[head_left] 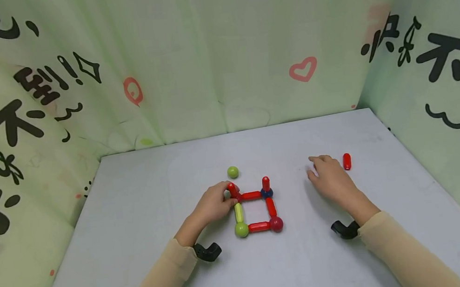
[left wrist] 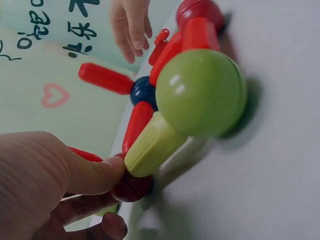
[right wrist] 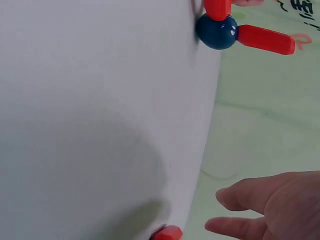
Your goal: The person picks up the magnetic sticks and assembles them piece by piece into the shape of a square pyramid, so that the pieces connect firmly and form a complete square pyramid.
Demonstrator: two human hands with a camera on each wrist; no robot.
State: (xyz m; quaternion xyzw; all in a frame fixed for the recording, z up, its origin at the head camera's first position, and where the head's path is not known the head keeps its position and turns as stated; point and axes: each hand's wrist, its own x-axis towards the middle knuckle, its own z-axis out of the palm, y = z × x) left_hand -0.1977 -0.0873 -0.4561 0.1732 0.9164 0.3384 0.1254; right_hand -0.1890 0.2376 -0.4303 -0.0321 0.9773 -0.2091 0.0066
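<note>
A square frame of ball joints and rods lies on the table. Its corners are a green ball [head_left: 241, 229], a red ball [head_left: 277, 224], a blue ball [left wrist: 143, 93] and a dark red ball [left wrist: 132, 187]. Red rods [head_left: 259, 227] form three sides and a yellow-green rod [left wrist: 155, 144] the left one. Upright red rods stand on the blue ball and at the far left corner. My left hand [head_left: 215, 203] pinches that corner's dark red ball between thumb and fingers. My right hand [head_left: 332, 179] hovers with fingers spread, holding nothing, left of a loose red rod [head_left: 347, 161].
A loose green ball [head_left: 233, 172] lies just behind the frame. The white table [head_left: 142, 190] is enclosed by a pale green printed curtain [head_left: 213, 61] at the back and sides. Black wrist mounts [head_left: 208, 252] sit at both cuffs.
</note>
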